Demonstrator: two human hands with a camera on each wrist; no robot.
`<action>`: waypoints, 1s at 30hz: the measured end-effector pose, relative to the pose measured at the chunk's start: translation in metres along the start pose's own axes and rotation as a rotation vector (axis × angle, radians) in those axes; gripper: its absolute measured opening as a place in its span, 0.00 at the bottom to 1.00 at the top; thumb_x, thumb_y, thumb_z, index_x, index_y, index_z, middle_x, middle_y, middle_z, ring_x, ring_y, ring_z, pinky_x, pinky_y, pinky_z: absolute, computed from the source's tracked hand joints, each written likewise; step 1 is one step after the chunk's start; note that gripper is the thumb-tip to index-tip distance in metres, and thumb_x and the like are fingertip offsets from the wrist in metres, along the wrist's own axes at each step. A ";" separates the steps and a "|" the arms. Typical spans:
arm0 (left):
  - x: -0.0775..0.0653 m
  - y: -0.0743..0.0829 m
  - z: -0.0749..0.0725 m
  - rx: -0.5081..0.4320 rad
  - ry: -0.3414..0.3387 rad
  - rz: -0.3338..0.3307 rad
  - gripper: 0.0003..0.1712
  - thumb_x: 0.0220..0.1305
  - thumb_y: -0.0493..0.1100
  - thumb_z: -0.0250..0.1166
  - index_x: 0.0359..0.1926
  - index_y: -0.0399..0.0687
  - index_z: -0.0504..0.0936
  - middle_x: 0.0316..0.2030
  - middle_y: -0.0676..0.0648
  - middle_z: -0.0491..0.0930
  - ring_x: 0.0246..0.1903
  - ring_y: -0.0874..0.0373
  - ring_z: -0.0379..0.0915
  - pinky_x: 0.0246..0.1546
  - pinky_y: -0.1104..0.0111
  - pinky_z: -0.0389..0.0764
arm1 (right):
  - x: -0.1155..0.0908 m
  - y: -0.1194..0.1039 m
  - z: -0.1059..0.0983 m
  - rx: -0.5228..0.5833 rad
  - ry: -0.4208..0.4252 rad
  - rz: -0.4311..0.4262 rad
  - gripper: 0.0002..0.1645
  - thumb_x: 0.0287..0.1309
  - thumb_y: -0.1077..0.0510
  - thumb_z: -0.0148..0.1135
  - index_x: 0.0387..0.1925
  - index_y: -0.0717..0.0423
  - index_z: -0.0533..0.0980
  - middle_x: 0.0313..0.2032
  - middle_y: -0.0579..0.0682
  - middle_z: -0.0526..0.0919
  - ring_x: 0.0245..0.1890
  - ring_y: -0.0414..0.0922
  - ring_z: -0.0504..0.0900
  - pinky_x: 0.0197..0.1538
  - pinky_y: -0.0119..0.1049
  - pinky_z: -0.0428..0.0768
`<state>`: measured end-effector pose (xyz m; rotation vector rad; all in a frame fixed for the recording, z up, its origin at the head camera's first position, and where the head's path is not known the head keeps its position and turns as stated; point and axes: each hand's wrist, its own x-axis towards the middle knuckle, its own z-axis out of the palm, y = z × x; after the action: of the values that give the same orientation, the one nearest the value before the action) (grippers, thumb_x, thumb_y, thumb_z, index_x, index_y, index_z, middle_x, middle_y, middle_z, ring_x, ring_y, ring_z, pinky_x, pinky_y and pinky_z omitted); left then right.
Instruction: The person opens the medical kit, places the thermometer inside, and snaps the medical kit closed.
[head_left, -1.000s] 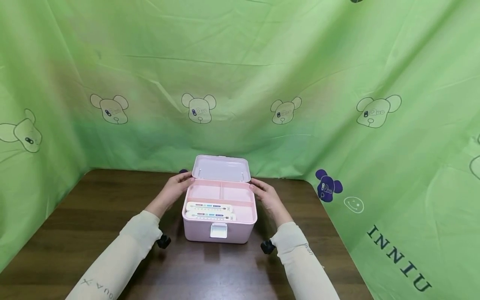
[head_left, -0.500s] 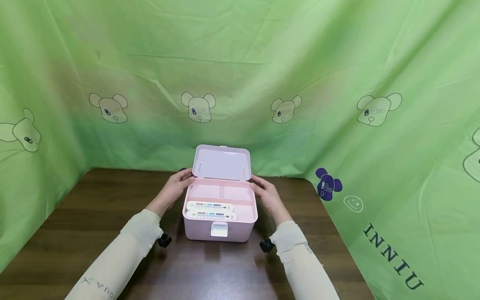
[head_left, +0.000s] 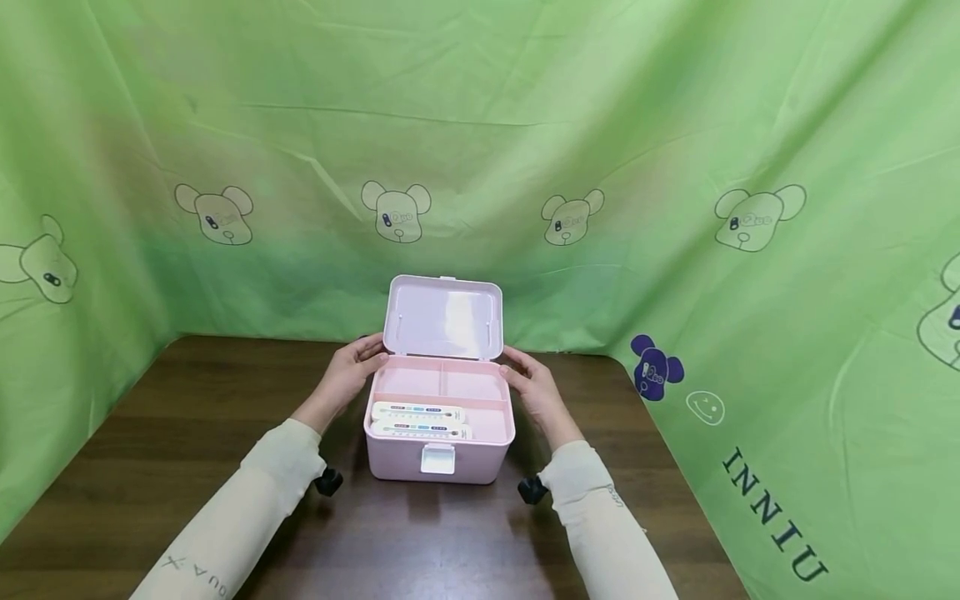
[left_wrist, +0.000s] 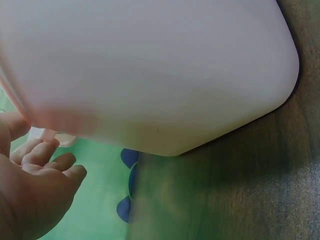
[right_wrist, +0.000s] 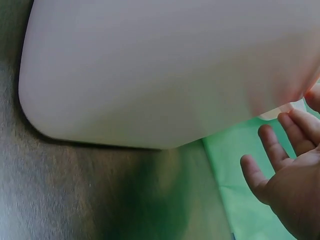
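Note:
A pink storage box [head_left: 390, 462] stands on the table with its pale lid [head_left: 442, 312] raised at the back. Two flat white strips with scale marks, like thermometers [head_left: 418, 413], lie in its front compartment. My left hand [head_left: 348, 375] is at the box's back left corner, thumb at the rim and fingers reaching behind the lid. At the back right corner, my right hand [head_left: 536, 392] mirrors it. In the left wrist view, the box's side wall [left_wrist: 150, 65] hides part of the fingers. Loosely bent fingers show on the right hand [right_wrist: 295, 185] in the right wrist view.
A brown wooden table [head_left: 442, 550] carries the box. A green printed cloth [head_left: 480, 150] hangs close behind it and along both sides. The box's white latch [head_left: 438, 458] faces me. A divider [head_left: 441, 379] splits the rear of the box into two compartments.
The lid has swung upward from leaning far back to standing more upright. Both hands keep their places at the back corners, and the box and strips stay put.

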<state>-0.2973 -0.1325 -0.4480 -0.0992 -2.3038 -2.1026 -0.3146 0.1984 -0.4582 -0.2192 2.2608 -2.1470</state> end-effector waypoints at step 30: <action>-0.004 -0.001 0.007 -0.031 0.123 0.084 0.29 0.71 0.33 0.65 0.70 0.37 0.73 0.67 0.36 0.75 0.69 0.46 0.70 0.69 0.57 0.72 | -0.001 -0.003 0.001 0.042 0.030 -0.052 0.31 0.69 0.69 0.61 0.71 0.65 0.68 0.66 0.68 0.74 0.68 0.59 0.72 0.51 0.22 0.79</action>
<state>-0.2930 -0.1254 -0.4497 -0.0638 -2.1599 -2.0442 -0.3132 0.1973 -0.4556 -0.2501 2.2470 -2.2359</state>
